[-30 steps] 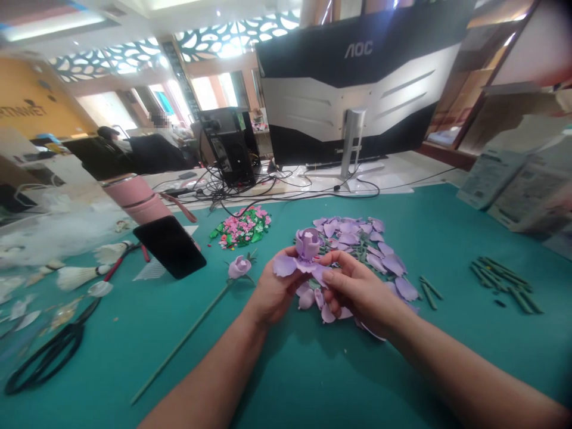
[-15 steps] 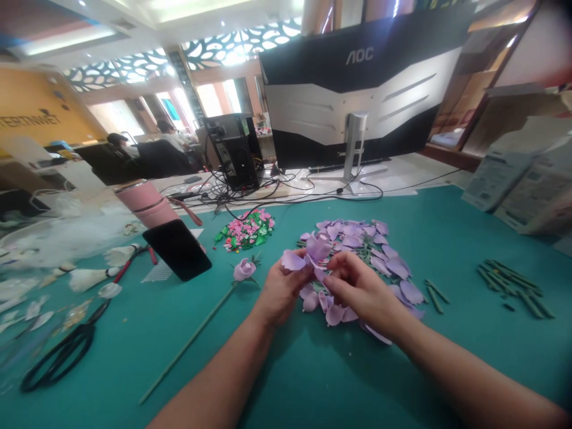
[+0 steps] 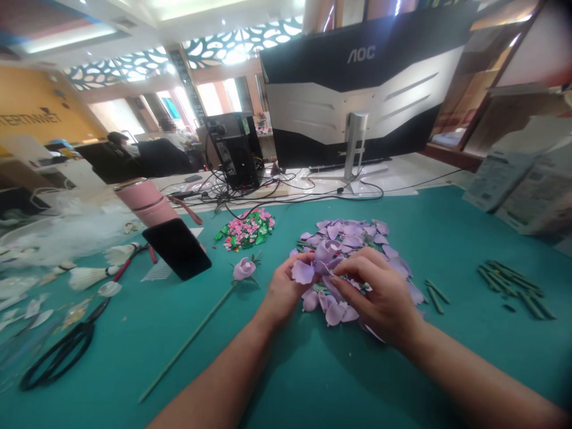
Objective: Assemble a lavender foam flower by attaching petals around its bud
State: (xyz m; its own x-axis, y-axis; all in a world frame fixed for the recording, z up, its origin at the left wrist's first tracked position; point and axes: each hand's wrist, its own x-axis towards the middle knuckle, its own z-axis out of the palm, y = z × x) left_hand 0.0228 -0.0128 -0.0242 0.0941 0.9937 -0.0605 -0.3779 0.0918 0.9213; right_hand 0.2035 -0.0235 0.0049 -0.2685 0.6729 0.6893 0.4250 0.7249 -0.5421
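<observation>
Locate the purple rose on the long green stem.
In the head view, the stemmed rose lies on the teal mat, bloom between the black phone and the left hand.

I see a lilac flower [image 3: 325,251], a tightly rolled bud with a few petals splayed below it, sitting at the near edge of the petal pile [image 3: 357,233]. Its broadest outer petal [image 3: 302,272] fans out past the pile's left edge. My left hand [image 3: 281,292] grips it, and my right hand [image 3: 379,298] pinches its base.
</observation>
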